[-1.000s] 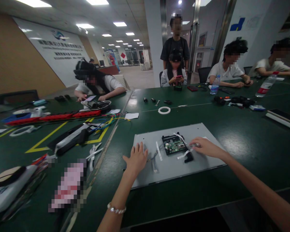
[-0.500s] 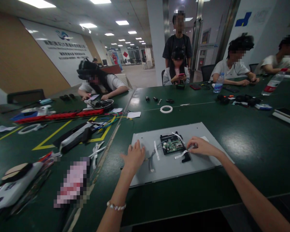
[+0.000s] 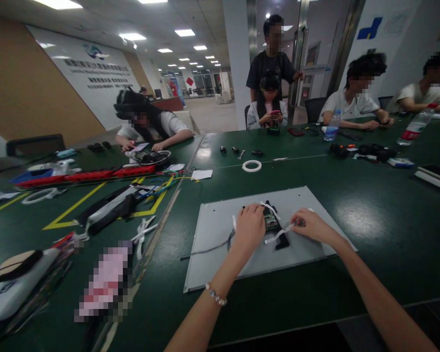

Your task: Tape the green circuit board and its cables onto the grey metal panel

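Panel (image 3: 212, 222), grey, lay flat on the green table (image 3: 297, 293) directly before me, as seen in the head view. On it, near its middle, sat a circuit board (image 3: 270, 223) in a black frame (image 3: 282, 242), partly covered by my own hand. My left hand (image 3: 250, 227) lay over the board's left side, fingers bent slightly; their tips were not clear, and I could not tell whether they gripped anything. My right hand (image 3: 308, 225) was to the right of the frame, thumb and fingers closed on one end of a white strip (image 3: 277, 237); the strip's other end reached the panel just beside the frame. A second strip (image 3: 270, 209) crossed the frame's upper right corner. A dark cable (image 3: 205, 253) ran left from beneath my left hand, past the panel's left edge. I noted a bracelet (image 3: 216, 295) on my left wrist. Beyond the panel, well apart from it, lay a white ring (image 3: 252, 166) and a wrench (image 3: 241, 154).
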A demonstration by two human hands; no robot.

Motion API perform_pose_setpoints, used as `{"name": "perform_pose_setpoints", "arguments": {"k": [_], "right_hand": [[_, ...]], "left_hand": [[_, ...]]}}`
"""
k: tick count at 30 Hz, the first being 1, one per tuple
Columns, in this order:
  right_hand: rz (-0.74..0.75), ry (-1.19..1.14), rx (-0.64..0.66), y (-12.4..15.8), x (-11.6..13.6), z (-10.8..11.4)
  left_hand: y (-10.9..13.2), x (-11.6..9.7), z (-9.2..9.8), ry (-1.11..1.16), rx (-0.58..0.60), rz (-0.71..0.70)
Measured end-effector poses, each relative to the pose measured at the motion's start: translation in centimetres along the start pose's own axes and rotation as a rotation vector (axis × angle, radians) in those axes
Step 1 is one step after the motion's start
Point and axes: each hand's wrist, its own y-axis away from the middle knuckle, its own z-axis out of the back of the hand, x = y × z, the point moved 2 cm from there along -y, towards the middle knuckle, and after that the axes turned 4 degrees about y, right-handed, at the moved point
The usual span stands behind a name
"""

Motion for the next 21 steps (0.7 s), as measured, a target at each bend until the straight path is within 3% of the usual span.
{"name": "perform_pose_setpoints", "arguments": {"k": [7,13,21], "right_hand": [[-0.014,-0.018,-0.059,0.2,0.0,0.0],[-0.041,-0.028,0.021,-0.1,-0.4,-0.2],[-0.119,-0.010,-0.026,-0.1,0.1,-0.4]], "left_hand": [[1.3,0.3,-0.7,-0.024,0.005,-0.057],[1.4,0.1,-1.0,-0.039,0.028,-0.063],[1.8,0.1,-1.5,-0.035,0.035,-0.077]]}}
